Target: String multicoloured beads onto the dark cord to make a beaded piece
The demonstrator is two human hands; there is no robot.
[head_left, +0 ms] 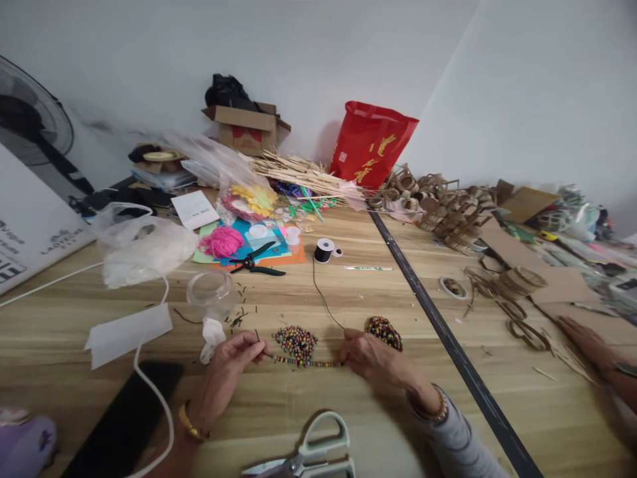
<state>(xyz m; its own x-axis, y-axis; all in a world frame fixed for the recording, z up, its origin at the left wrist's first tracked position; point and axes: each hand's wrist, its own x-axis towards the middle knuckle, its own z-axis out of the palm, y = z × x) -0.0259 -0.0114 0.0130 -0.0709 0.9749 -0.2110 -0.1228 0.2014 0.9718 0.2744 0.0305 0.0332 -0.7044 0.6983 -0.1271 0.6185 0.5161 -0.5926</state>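
A strand of small multicoloured beads [323, 364] on dark cord stretches between my two hands, just above the table. My left hand [233, 358] pinches the cord near its free end, which sticks up past the fingertips. Closed around the strand's other end is my right hand [371, 358]. From there the black cord [321, 292] runs up to a spool [324, 250]. A loose pile of beads [295, 344] lies right behind the strand. Beside my right hand rests a coiled heap of strung beads [384, 333], partly covered by the hand.
Large scissors [313, 451] lie at the front edge. Dark-handled pliers [256, 261], pink yarn [221, 241] and a clear plastic jar [210, 292] stand behind my left hand. A white cable [149, 382] crosses the left side. Another person's hand [582, 338] rests at far right.
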